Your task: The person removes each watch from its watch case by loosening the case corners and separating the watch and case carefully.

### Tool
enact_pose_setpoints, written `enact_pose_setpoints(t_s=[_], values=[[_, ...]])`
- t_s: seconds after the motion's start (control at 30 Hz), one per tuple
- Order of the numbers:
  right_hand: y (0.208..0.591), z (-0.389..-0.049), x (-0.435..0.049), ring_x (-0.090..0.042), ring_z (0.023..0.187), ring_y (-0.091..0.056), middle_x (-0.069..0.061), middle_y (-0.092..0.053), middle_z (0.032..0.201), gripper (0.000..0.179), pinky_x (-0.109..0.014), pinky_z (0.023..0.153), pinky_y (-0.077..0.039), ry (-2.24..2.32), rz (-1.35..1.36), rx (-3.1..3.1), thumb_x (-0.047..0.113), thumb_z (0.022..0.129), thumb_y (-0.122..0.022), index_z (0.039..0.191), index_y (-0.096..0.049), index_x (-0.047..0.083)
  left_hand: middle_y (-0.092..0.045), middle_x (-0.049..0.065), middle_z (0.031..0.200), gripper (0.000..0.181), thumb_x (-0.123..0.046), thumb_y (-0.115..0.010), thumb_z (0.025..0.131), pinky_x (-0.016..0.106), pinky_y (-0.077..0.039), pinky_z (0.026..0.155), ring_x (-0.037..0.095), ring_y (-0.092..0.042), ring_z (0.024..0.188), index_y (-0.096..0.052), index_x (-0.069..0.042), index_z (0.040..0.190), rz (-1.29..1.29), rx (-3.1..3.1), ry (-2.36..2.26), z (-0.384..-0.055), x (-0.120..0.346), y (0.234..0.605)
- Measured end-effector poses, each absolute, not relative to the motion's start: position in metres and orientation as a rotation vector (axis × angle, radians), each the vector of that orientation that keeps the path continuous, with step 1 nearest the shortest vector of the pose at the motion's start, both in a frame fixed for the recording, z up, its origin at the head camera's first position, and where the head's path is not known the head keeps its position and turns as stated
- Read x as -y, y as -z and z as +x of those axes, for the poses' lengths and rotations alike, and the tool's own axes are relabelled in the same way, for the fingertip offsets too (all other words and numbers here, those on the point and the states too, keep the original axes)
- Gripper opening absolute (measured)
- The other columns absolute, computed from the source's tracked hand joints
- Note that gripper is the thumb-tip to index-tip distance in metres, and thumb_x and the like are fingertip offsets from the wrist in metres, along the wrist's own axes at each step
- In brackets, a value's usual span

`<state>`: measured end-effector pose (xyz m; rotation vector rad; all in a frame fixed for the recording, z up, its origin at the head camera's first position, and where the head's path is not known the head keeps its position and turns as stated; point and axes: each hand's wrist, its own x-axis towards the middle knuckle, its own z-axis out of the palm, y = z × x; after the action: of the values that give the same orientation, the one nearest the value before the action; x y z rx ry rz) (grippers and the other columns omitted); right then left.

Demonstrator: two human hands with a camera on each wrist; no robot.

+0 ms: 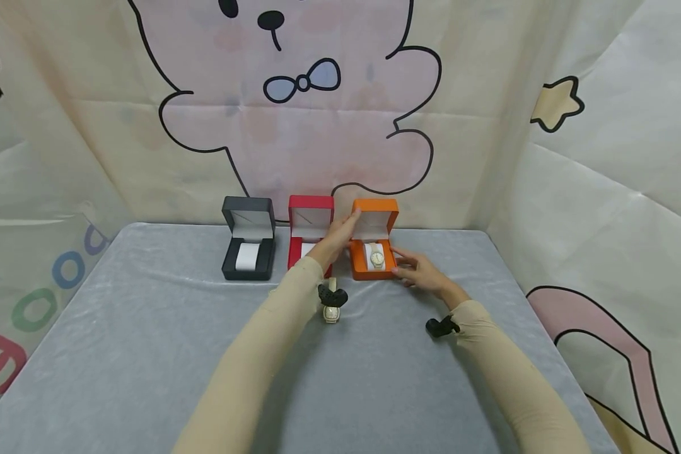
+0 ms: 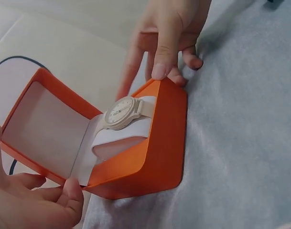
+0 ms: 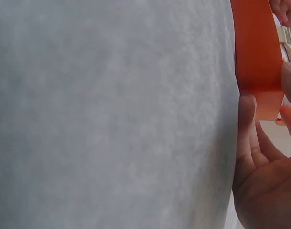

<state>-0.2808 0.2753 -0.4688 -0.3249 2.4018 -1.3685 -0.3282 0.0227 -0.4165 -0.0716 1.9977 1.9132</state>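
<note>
An orange watch box (image 1: 369, 275) stands with its lid (image 2: 45, 131) raised. Inside, a cream watch (image 1: 377, 258) is wrapped round a white cushion (image 2: 123, 138). My left hand (image 1: 335, 241) pinches the lid's edge near the hinge, thumb and fingers curled there. On the opposite side, my right hand (image 1: 424, 272) holds the box's corner, its thumb (image 2: 159, 70) on the front rim and its fingers along the side. A second watch (image 1: 331, 314) lies on the cloth below my left wrist, partly covered by the black wrist camera (image 1: 332, 296).
To the left, a black watch box (image 1: 247, 275) stands with its lid up and a bare white cushion in it. Between it and the orange one is a red watch box (image 1: 311, 202), partly behind my left arm. Grey cloth (image 1: 164, 353) covers the table; a printed curtain (image 1: 477, 126) hangs behind.
</note>
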Motion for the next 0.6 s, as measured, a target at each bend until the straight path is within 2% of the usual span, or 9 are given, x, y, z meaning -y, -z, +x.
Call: enact_pose_setpoints(t_s=[0.2,0.3,0.4,0.5,0.53,0.6], values=[[0.472,-0.285,-0.276,-0.022,0.108,-0.062,-0.029,-0.038,0.157,0.068,-0.03,0.079,-0.059,1.372,-0.316,-2.363,0.024,0.101,-0.064,0.16,-0.03,0.021,-0.034,0.007,0.165,0.076,-0.056,-0.052,0.1,0.046,-0.039,0.116,0.027,-0.044,0.133,-0.028,-0.017,0.161,-0.042,-2.086,-1.85,-0.32,-0.015,0.419],[0.473,-0.286,-0.276,-0.022,0.11,-0.061,-0.028,-0.036,0.158,0.068,-0.031,0.08,-0.059,1.376,-0.332,-2.347,0.024,0.101,-0.063,0.161,-0.029,0.021,-0.036,0.009,0.164,0.075,-0.05,-0.053,0.102,0.045,-0.037,0.119,0.025,-0.043,0.14,-0.026,-0.014,0.161,-0.006,-2.17,-1.799,-0.315,-0.013,0.42],[0.472,-0.287,-0.277,-0.024,0.113,-0.06,-0.027,-0.036,0.159,0.067,-0.031,0.08,-0.058,1.388,-0.331,-2.342,0.023,0.102,-0.062,0.161,-0.029,0.021,-0.039,0.014,0.161,0.074,-0.045,-0.054,0.102,0.045,-0.037,0.12,0.029,-0.044,0.143,-0.026,-0.009,0.161,0.046,-2.29,-1.735,-0.31,-0.014,0.422],[0.471,-0.285,-0.278,-0.025,0.112,-0.059,-0.026,-0.037,0.159,0.068,-0.03,0.08,-0.058,1.377,-0.321,-2.35,0.023,0.101,-0.063,0.16,-0.03,0.022,-0.045,0.016,0.156,0.071,-0.042,-0.056,0.102,0.043,-0.039,0.119,0.028,-0.046,0.141,-0.032,-0.007,0.158,0.088,-2.403,-1.674,-0.303,-0.015,0.424],[0.47,-0.285,-0.278,-0.025,0.112,-0.059,-0.026,-0.037,0.158,0.068,-0.03,0.08,-0.058,1.369,-0.318,-2.355,0.024,0.101,-0.064,0.16,-0.03,0.022,-0.049,0.017,0.153,0.069,-0.041,-0.057,0.102,0.042,-0.042,0.115,0.027,-0.053,0.131,-0.035,-0.007,0.157,0.093,-2.415,-1.665,-0.301,-0.016,0.423],[0.468,-0.285,-0.279,-0.023,0.111,-0.06,-0.027,-0.037,0.158,0.069,-0.029,0.08,-0.058,1.35,-0.324,-2.361,0.024,0.101,-0.064,0.161,-0.029,0.021,-0.05,0.016,0.152,0.065,-0.038,-0.057,0.101,0.042,-0.041,0.115,0.027,-0.052,0.13,-0.039,-0.007,0.155,0.136,-2.435,-1.639,-0.297,-0.017,0.422]])
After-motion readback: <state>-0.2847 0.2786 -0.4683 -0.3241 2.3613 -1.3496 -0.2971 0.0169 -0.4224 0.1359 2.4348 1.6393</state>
